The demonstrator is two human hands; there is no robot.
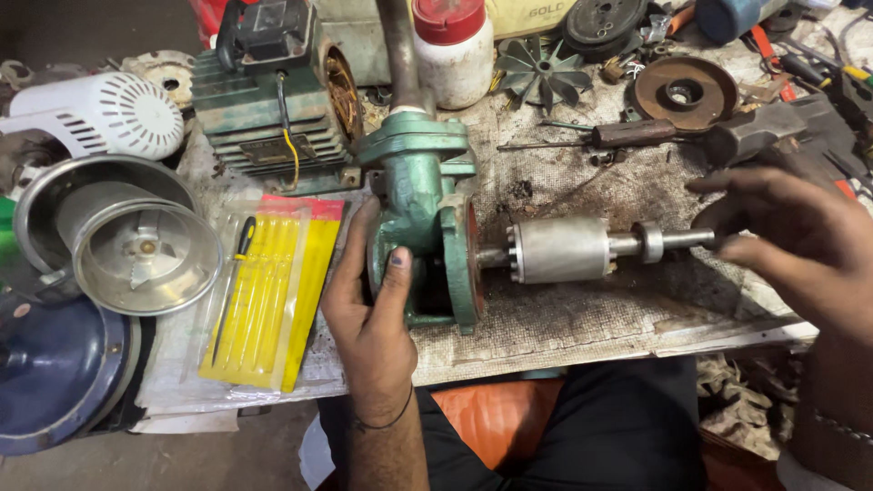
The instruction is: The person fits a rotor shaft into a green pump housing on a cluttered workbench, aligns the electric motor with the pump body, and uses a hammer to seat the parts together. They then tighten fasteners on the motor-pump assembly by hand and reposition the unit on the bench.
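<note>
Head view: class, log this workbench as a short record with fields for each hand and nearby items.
Left hand: left hand grips the green pump housing
Right hand: right hand, fingertips at the end of the steel rotor shaft
Shaft: horizontal, sticking out of the housing
Left of housing: yellow tool packet
Behind: green motor body, white jar

Even, fairly bright overhead light, soft shadows under the right hand point(800, 236), mild glare on the steel bowl point(145, 250), slight motion blur on that hand, corners dimmer.

I see a green painted cast-metal pump housing point(414, 214), smooth matt steel rotor point(559, 249), rusty disc point(684, 93), glossy plastic packet point(268, 291)
</note>
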